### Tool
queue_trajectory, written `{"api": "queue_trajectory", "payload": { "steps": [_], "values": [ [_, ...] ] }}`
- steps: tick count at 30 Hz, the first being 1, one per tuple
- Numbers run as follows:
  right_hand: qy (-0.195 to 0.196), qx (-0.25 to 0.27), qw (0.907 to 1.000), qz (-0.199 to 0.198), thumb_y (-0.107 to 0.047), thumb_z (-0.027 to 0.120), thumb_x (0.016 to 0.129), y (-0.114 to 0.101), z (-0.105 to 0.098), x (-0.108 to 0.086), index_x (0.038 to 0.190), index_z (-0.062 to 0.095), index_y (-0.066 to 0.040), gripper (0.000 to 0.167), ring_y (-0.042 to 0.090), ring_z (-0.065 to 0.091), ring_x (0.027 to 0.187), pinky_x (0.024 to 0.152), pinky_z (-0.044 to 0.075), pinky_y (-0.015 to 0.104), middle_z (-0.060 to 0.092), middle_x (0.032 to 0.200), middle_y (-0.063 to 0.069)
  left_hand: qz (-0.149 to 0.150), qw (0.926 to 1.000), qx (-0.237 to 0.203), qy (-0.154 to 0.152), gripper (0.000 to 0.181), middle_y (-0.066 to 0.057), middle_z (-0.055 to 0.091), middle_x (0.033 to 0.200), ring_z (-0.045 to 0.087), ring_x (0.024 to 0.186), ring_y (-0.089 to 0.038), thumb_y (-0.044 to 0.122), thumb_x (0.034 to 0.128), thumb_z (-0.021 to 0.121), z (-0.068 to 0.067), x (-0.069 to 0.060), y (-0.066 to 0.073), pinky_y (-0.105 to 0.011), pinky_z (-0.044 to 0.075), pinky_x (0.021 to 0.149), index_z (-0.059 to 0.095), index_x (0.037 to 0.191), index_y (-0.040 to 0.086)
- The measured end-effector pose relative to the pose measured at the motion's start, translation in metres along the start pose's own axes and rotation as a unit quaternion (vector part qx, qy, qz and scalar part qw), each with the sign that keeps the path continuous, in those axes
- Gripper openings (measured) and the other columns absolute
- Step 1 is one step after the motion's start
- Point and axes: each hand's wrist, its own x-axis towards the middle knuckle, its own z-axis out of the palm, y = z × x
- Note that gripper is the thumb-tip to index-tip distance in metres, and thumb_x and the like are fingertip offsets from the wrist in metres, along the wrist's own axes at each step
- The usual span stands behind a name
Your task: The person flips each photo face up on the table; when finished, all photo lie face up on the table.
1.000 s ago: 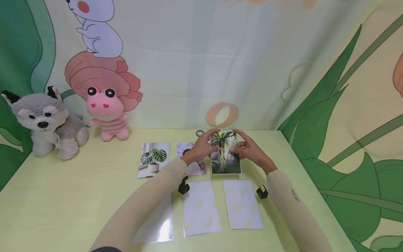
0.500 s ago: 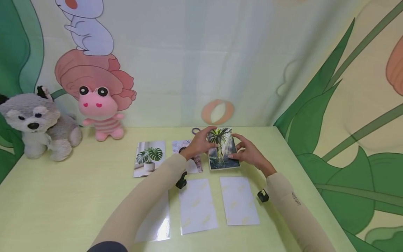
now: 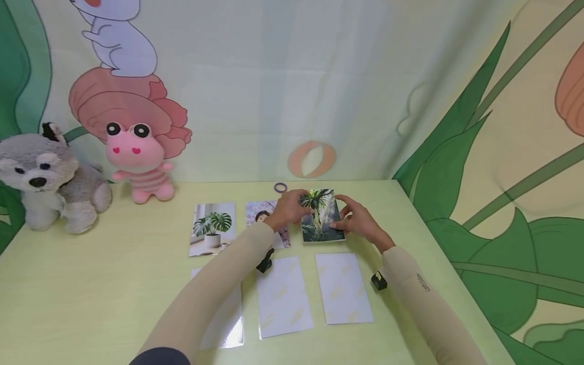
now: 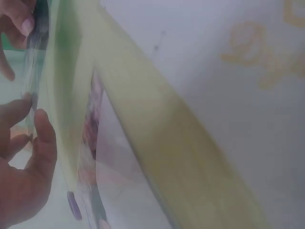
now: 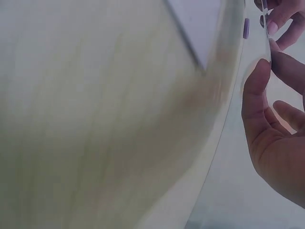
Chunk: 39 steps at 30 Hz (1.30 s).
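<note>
Both hands hold a glossy photo of a hanging plant (image 3: pixel 321 223) at its two side edges, over the far part of the table. My left hand (image 3: pixel 289 209) pinches the left edge, its thumb on the picture side. At the right edge my right hand (image 3: pixel 360 222) grips with its thumb in front and fingers behind. The left wrist view shows the left hand (image 4: pixel 28 167) with the sheet seen nearly edge-on; the right hand (image 5: pixel 276 124) pinches the thin sheet in the right wrist view. Partly behind the left hand lies a photo of a person among blossoms (image 3: pixel 282 236).
A photo of a potted monstera (image 3: pixel 212 229) lies to the left. Three pale sheets lie nearer: a left sheet (image 3: pixel 223 324), a middle sheet (image 3: pixel 285 299) and a right sheet (image 3: pixel 344 289). Behind are a purple ring (image 3: pixel 280 187), a pink plush (image 3: pixel 140 162) and a grey plush dog (image 3: pixel 50 177).
The hanging-plant photo has come slightly down and tilted back, still between both hands. The whole head view has shifted a little to the left.
</note>
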Motion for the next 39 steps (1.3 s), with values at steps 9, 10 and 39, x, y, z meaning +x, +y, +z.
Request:
{"api": "queue_trajectory", "payload": {
  "steps": [9,10,39],
  "values": [
    [0.007,-0.035,0.9990,0.025,-0.010,0.078,0.086,0.004,-0.004,0.002,0.153,0.037,-0.010,0.079,0.017,0.058,0.058,0.061,0.055,0.036,0.053,0.092,0.011,0.022,0.9951,0.088,-0.039,0.072,-0.018,0.064,0.134,0.071,0.096,-0.034,0.028,0.0846,0.081,0.005,0.005,0.003,-0.038,0.054,0.091,0.050,0.146,0.005],
    [0.007,-0.037,0.9989,0.028,-0.011,0.078,0.086,0.005,-0.003,0.003,0.152,0.038,-0.010,0.078,0.017,0.058,0.058,0.061,0.055,0.035,0.054,0.092,0.011,0.023,0.9943,0.097,-0.039,0.073,-0.017,0.059,0.141,0.068,0.108,-0.035,0.028,0.0838,0.082,0.005,0.005,0.004,-0.040,0.052,0.097,0.051,0.145,0.004],
    [0.012,-0.141,0.9882,0.058,-0.013,0.080,0.085,0.005,0.007,0.006,0.149,0.042,-0.005,0.075,0.021,0.058,0.069,0.068,0.048,0.033,0.064,0.090,0.012,-0.060,0.9794,0.187,-0.048,0.067,-0.012,0.067,0.125,0.065,0.108,-0.036,0.038,0.0819,0.082,0.013,0.004,0.012,-0.048,0.054,0.083,0.057,0.139,0.012]
  ]
}}
